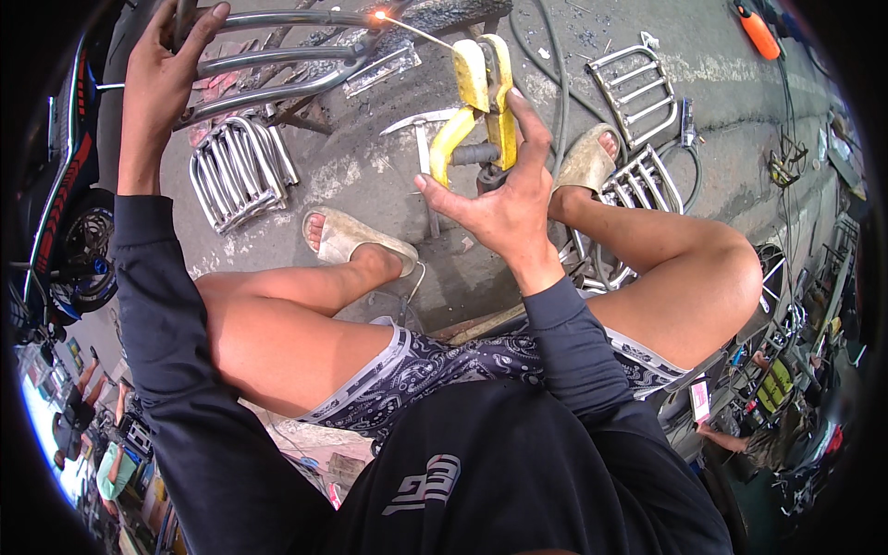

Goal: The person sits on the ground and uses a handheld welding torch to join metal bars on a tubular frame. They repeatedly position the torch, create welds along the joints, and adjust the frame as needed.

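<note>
My left hand (157, 79) is closed around the left end of a bent steel tube frame (277, 57) at the upper left. In my right hand (509, 208) is a yellow welding electrode holder (470, 79), thumb on one side and fingers on the other. A thin welding rod (421, 33) sticks out of its jaws toward the upper left. The rod's tip meets the frame's top tube near its right end, where a bright orange-white glow shows. On the ground below the holder lies a chipping hammer (422, 148).
Stacked shiny tube racks (240, 171) lie at left, with another rack (636, 88) at right. A grey cable (561, 83) runs past my right foot. An orange-handled tool (758, 33) is at the upper right. A motorcycle (88, 240) stands at left; other people (116, 467) are behind.
</note>
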{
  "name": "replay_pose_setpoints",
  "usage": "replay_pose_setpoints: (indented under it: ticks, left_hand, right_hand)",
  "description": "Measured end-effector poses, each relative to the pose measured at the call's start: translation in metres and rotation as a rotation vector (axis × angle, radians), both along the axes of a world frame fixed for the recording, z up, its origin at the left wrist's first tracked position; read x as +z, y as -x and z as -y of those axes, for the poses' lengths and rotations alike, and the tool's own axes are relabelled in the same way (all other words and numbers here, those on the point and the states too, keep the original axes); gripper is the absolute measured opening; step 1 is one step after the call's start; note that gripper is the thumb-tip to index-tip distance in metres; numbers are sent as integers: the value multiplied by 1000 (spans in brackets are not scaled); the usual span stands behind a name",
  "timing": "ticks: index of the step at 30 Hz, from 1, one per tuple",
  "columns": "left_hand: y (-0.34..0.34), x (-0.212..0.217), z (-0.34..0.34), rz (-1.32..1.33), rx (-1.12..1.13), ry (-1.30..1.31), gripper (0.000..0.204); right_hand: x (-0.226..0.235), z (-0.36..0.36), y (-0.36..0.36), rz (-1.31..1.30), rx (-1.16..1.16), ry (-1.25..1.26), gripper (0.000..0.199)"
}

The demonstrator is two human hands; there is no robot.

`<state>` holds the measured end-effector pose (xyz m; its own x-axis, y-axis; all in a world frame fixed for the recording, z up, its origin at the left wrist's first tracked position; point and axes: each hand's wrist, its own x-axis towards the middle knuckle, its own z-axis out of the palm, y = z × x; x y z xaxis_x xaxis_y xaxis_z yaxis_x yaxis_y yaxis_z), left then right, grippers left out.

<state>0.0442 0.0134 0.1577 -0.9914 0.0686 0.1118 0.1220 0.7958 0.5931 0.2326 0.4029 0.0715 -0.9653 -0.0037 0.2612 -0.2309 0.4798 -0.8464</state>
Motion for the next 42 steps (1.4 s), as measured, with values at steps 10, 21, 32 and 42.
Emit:
replay_pose_setpoints:
  ticks: [10,21,32,42]
  left_hand:
    - [-2,7,-9,-4,4,-37,57]
    - [-5,9,-12,-30,-6,-17,58]
    - [-3,7,-12,-22,-6,-65,56]
    - [-4,11,-13,16,23,-11,58]
  right_hand:
    - [-1,3,4,-11,3,31,124]
    - [-4,4,7,-17,-1,10,123]
    - [-6,5,8,-1,7,25,124]
    - [-8,5,6,26,-14,81,125]
